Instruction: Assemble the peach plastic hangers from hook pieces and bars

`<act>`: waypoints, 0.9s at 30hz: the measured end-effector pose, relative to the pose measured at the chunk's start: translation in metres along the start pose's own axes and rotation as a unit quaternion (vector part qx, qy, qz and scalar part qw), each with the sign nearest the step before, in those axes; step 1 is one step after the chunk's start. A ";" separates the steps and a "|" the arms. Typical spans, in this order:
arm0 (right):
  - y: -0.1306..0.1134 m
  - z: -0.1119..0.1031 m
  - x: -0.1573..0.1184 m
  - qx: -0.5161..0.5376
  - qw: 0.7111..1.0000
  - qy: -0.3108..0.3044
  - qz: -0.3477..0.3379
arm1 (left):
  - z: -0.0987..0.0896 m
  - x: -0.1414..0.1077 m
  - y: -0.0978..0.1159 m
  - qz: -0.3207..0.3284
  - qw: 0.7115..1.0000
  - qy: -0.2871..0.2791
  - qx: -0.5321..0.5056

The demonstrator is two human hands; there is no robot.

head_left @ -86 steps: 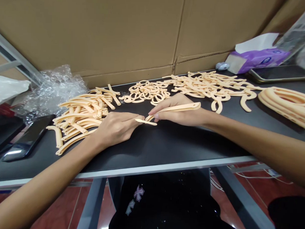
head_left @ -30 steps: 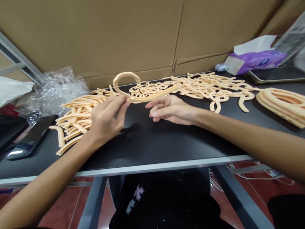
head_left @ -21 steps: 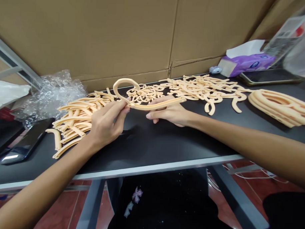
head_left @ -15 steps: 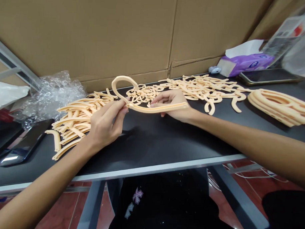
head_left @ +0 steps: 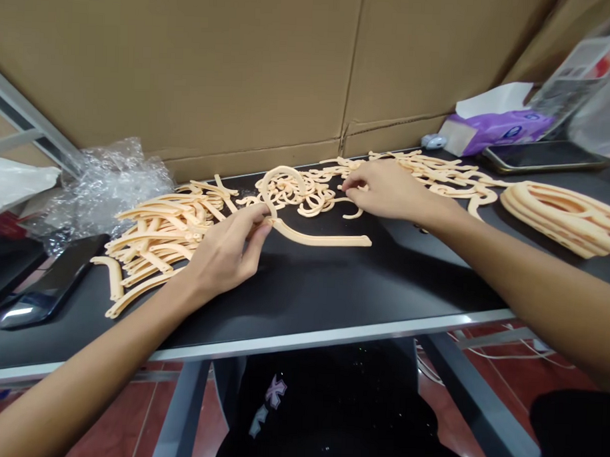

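Observation:
My left hand [head_left: 237, 249] pinches a peach plastic hanger hook [head_left: 287, 169] where it meets one hanger arm [head_left: 324, 240]. The hook loops upward, and the arm points right above the black table. Over to the right, my right hand [head_left: 394, 188] is curled low at the pile of small curved pieces, thumb and forefinger close together; what is between its fingertips I cannot make out. Rounded hook-like pieces [head_left: 313, 199] lie between the two hands. Beside my left wrist is a heap of loose hanger arms [head_left: 157, 230].
Stacked peach frames [head_left: 560, 217] lie at the right. Behind them are a phone [head_left: 542, 155] and a purple tissue pack [head_left: 518, 132]. Crumpled clear plastic wrap [head_left: 121, 182] and a dark glossy device [head_left: 53, 286] are at the left. A cardboard wall [head_left: 215, 72] stands along the back.
My right hand has moved right, away from the small hook pieces and over the pile further along. My left hand has shifted slightly right and down, still holding the hook and arm.

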State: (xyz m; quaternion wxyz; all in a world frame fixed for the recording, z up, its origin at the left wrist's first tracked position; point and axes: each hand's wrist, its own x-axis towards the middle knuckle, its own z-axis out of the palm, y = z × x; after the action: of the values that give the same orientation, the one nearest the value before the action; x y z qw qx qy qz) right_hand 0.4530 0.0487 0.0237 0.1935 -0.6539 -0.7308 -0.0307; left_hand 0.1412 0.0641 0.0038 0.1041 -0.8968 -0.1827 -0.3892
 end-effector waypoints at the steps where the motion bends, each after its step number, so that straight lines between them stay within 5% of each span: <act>1: 0.001 -0.001 0.000 -0.010 1.000 -0.007 -0.004 | 0.001 -0.001 0.000 -0.002 1.000 -0.005 -0.005; 9: -0.004 0.000 -0.002 -0.028 0.999 0.001 -0.023 | -0.001 -0.001 0.001 0.022 1.000 -0.002 -0.019; 15: -0.002 -0.015 -0.004 -0.131 0.990 0.025 0.034 | -0.008 0.004 0.006 0.091 0.992 -0.089 -0.016; 22: 0.010 -0.034 -0.005 -0.167 0.982 0.036 0.083 | -0.004 0.001 0.004 0.104 0.988 -0.099 -0.059; 27: 0.028 -0.025 0.001 -0.126 0.989 -0.047 0.064 | -0.002 0.001 0.008 0.117 0.987 -0.087 -0.063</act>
State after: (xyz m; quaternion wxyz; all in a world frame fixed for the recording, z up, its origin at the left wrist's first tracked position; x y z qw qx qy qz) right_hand 0.4864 0.0465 0.0409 0.0766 -0.7189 -0.6863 -0.0793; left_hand 0.1442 0.0568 0.0056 0.0763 -0.9473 -0.0602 -0.3051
